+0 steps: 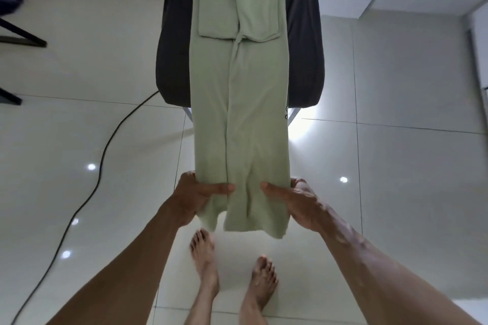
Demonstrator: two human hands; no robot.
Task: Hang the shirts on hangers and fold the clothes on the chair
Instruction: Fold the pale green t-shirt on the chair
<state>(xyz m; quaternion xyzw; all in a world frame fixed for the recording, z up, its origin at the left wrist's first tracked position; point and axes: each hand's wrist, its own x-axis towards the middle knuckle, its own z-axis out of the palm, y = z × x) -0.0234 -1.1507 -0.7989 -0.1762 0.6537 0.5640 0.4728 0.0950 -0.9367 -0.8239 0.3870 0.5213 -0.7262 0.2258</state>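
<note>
Hands first: your left hand (196,196) pinches the near left edge of the green shirt (239,103), thumb on top and fingers curled underneath. Your right hand (293,200) grips the near right edge the same way, thumb laid flat across the cloth. One shirt, folded into a long strip with both sleeves tucked in, runs from your hands up across the dark chair (303,47), its near end hanging free above your two bare feet (204,256). One black cable (105,150) snakes over the white tiled floor (396,166) to your left. A second dark chair's legs (18,34) show at the far left.
</note>
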